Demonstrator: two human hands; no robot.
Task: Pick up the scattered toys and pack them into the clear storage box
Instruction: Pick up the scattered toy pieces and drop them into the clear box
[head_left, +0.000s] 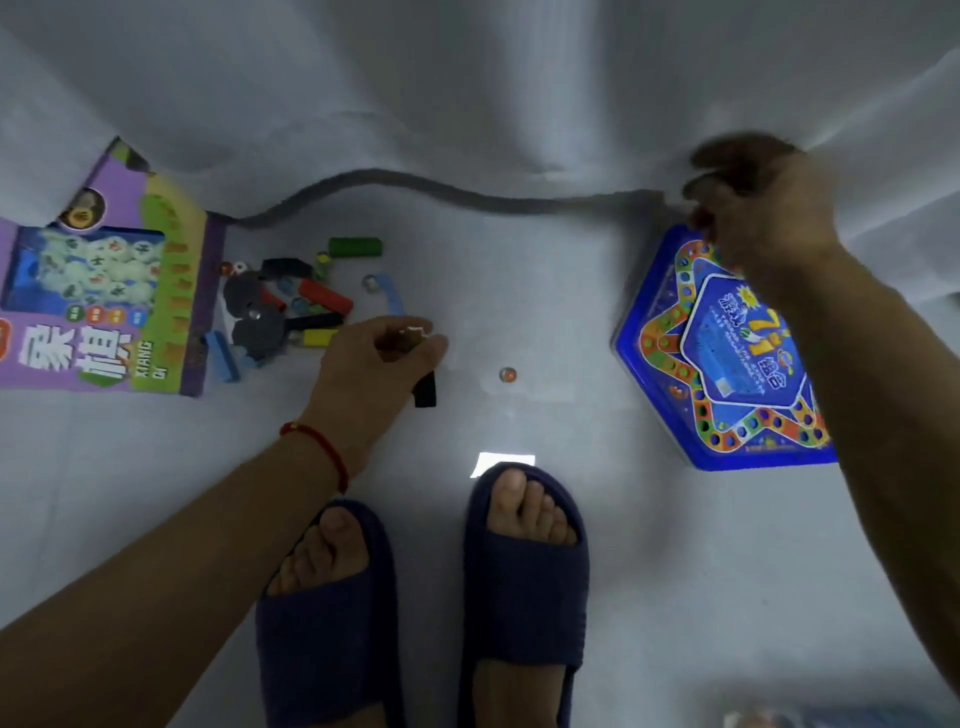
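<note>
Nearest the camera, 2 feet in dark blue slippers (524, 561) are seen on the pale floor (519, 312), with a small bright white patch (501, 463) just ahead of the right toes. Beyond them, the left hand (371, 364), with a red cord bracelet (319, 449) at its wrist, is held low over the floor with its fingers (415, 338) curled in around some small pieces that cannot be made out; a black block (425, 389) is seen just under the thumb side, though whether it is gripped or lies on the floor cannot be told. A single marble (507, 373) lies on the floor a little to the right of those fingers, apart from them. To the left of the hand, a heap of scattered toys (291, 301) is spread: red, green, black, yellow and blue blocks, dark flat pieces and marbles. A purple game box (98, 291) lies just beside the heap, farther left. On the right, a blue star-patterned game box (727, 353) lies flat. At its far corner the right hand (758, 208) is blurred, its fingers bent; what they hold, if anything, cannot be told. White draped cloth (467, 93) is seen behind everything.
</note>
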